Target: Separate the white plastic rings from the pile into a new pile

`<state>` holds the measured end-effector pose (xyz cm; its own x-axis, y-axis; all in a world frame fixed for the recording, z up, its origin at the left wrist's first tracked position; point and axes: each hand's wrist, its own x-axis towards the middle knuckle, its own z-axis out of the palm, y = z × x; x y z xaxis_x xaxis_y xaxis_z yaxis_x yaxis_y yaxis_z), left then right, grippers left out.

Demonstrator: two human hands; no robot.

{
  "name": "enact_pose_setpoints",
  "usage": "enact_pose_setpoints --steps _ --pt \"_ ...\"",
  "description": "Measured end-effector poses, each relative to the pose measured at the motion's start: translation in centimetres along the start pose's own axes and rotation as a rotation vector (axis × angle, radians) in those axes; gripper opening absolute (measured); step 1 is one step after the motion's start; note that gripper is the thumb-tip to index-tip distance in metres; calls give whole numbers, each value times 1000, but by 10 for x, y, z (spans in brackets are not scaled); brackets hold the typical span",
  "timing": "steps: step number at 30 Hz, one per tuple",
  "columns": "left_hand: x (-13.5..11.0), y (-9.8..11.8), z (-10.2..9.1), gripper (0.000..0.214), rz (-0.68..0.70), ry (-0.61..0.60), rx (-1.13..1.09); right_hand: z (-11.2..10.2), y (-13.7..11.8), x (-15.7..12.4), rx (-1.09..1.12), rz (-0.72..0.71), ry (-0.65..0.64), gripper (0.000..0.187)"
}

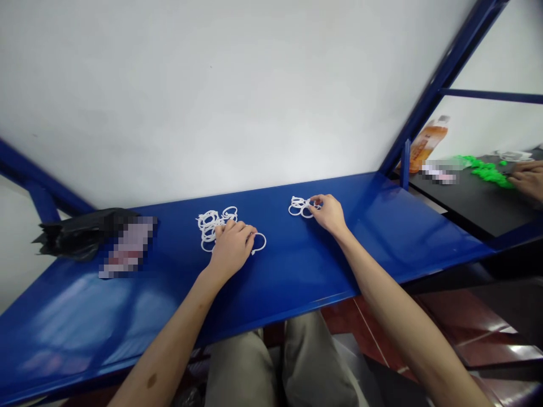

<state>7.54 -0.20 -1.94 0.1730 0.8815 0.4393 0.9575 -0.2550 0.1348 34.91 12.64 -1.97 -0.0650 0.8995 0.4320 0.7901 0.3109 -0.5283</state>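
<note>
On the blue shelf (280,277), thin white rings, like loops of cord with small knots or tabs, lie in two groups. The larger group (208,229) is a loose heap, partly covered by my left hand (232,240). The fingers of that hand are bent together, and one white ring (260,242) sticks out past its right side. At the smaller group (299,206), farther right, my right hand (328,212) pinches a white ring (308,211) between thumb and fingertips. The palms hide the exact finger contact.
A black plastic bag (80,232) and a blurred-out packet (129,246) lie at left. Blue frame posts (428,96) rise at right. Beyond them, a dark table (453,198) bears an orange bottle (428,144), bright green pieces (487,172) and another person's hand (530,178).
</note>
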Motion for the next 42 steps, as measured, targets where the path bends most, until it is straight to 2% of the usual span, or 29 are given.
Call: enact_pose_setpoints --steps 7,11,14,16,19,22,25,28,30,32,36,39,42 --pt "3 4 -4 15 -59 129 -23 -2 0 1 52 -3 13 26" --pt "5 9 -9 15 -101 126 -147 -4 -6 -1 75 -63 34 24" --pt "7 12 -12 15 -180 108 -252 -8 -26 -13 182 -242 -24 24" --pt "9 13 -13 14 -235 123 -304 -9 -47 -28 266 -448 -161 27" --pt "11 12 -15 14 -291 140 -407 -6 -76 -51 283 -743 -273 40" --pt "12 11 -17 18 -338 87 -519 1 -89 -63 227 -894 -272 26" --pt "11 14 -18 22 -325 116 -521 8 -86 -63 292 -868 -220 27" --pt "10 18 -19 26 -200 218 -478 10 -79 -57 444 -653 -149 21" --pt "9 21 -18 26 -120 218 -493 9 -76 -54 529 -502 -133 21" --pt "9 21 -17 23 -105 201 -517 7 -75 -51 576 -448 -154 18" --pt "8 19 -16 15 -141 187 -526 5 -75 -50 583 -488 -220 15" --pt "7 19 -15 12 -106 153 -559 6 -76 -51 605 -541 -255 16" --pt "7 20 -16 10 -55 170 -571 8 -75 -52 613 -628 -263 14"
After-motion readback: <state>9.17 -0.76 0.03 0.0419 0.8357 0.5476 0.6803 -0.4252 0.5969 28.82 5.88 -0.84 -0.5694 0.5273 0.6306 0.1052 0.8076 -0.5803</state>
